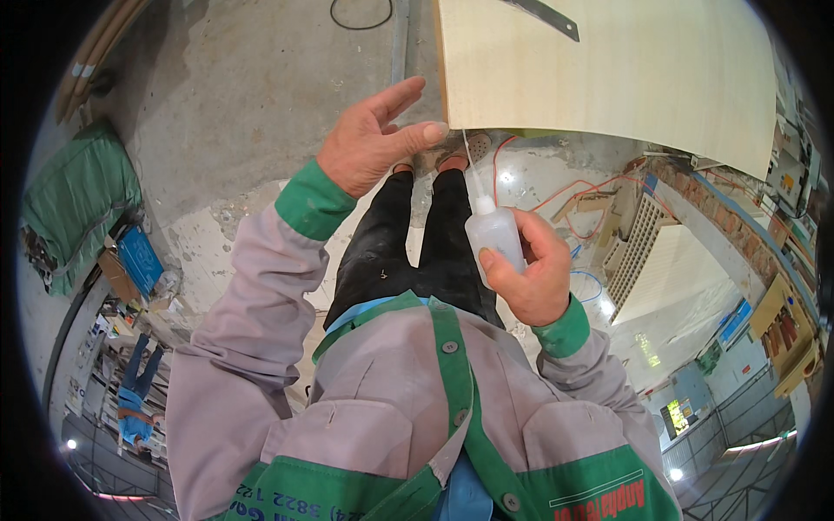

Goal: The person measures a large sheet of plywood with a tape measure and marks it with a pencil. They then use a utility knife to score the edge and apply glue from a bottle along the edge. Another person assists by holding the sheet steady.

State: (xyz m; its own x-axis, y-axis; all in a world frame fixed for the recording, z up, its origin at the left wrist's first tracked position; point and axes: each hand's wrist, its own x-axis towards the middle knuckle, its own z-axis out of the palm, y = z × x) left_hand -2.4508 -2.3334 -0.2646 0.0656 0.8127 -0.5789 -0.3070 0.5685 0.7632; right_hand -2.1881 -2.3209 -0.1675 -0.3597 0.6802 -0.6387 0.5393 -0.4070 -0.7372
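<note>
In my right hand [540,271] is a translucent squeeze bottle [497,240] with a long thin nozzle, my fingers and thumb wrapped around its body. The nozzle points away from me, its tip close to the near left corner of a pale wooden panel [599,74]. I cannot tell whether the tip touches the panel. My left hand [375,139] is raised beside that same corner, fingers stretched out and thumb pointing at the edge, holding nothing. On top of the panel, toward its far side, lies a flat metal strip [547,17] with a hole in its end.
An orange cord [599,184] and a blue hose [591,286] lie on the floor to the right, near a perforated grid board [637,247]. A green cover [82,204] drapes a pile at the left. Far left, a person in blue [135,404] is in the background.
</note>
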